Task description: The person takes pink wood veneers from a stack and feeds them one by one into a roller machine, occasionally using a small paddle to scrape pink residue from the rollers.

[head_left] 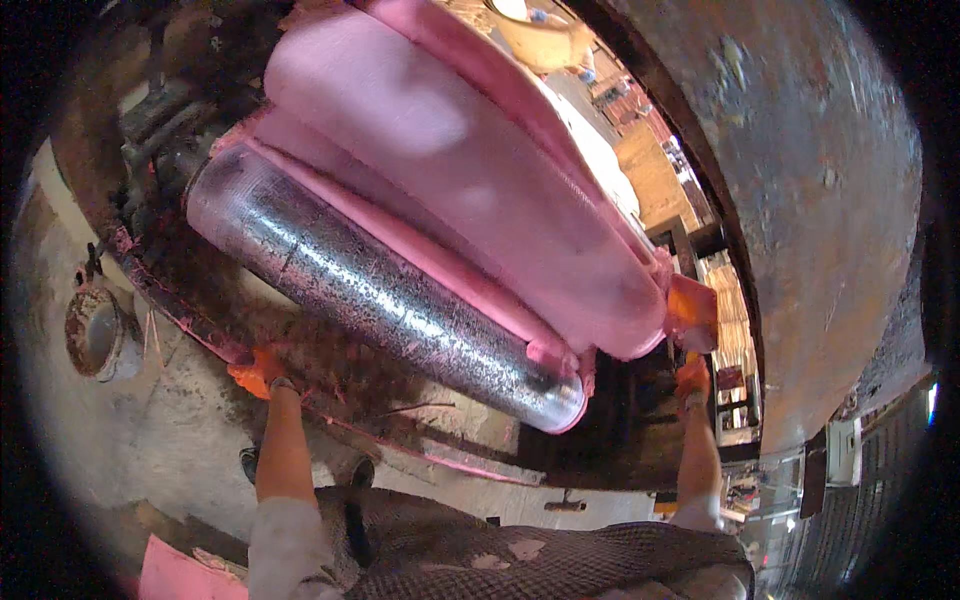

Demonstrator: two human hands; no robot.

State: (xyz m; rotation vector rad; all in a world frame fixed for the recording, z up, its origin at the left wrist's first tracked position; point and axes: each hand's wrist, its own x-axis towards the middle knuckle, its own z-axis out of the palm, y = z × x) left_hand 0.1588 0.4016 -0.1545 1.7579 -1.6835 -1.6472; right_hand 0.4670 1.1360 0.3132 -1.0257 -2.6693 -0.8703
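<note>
From the head view, here we are: the bare metal roller (390, 300), speckled and shining, slants from ten o'clock down towards five, and right alongside it, towards twelve, lies the broad pink-covered roller (470, 180). Out at eight, the left hand (262, 373), gloved in orange, is down on the pink-smeared rail (180, 318); its fingers look bent, but whether they clamp the edge I cannot tell! Over just past three, the right hand (692, 378), orange too, sits directly below a reddish-orange plate (692, 314) near the pink roller's end; its fingers are too small and shadowed to call. Wide at nine, a dirty bucket (104, 335) stands on the floor, and there's a pink sheet (190, 574) between seven and eight.
</note>
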